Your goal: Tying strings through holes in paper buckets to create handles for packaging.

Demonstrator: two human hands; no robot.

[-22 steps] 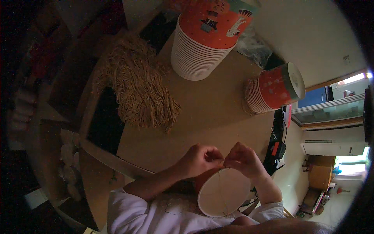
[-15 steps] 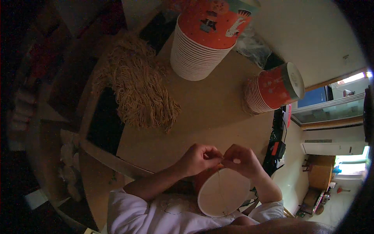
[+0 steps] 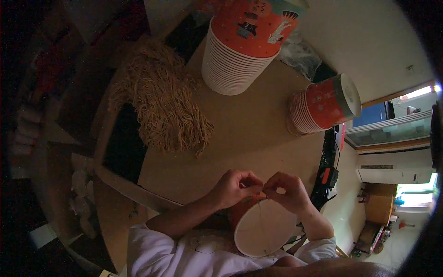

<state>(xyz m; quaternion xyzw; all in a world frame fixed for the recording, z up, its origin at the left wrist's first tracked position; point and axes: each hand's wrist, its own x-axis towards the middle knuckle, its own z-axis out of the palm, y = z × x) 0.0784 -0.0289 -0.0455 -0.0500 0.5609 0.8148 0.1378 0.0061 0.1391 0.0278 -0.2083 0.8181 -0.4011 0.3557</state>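
Observation:
A red paper bucket (image 3: pixel 240 211) rests against my lap, its white round end (image 3: pixel 272 231) tilted up toward me. Thin brown string (image 3: pixel 261 221) crosses that white end and runs up to my fingers. My left hand (image 3: pixel 238 188) is closed in a pinch, thumb against fingertips. Close beside it, nearly touching, my right hand (image 3: pixel 288 191) pinches too. Both sets of fingertips meet just above the bucket's upper rim, at the string; the short ends between them are too small to make out.
A heap of brown string (image 3: pixel 166 101) lies on the brown tabletop (image 3: pixel 240 129) at the left. A tall stack of red paper buckets (image 3: pixel 242 51) stands at the back, a smaller stack (image 3: pixel 323 104) at the right. Clear plastic wrap (image 3: pixel 300 55) sits behind; a black-and-red device (image 3: pixel 328 176) is at the right edge.
My fingertips have shifted very slightly, the right hand's by a little. Bucket and stacks stay where they were.

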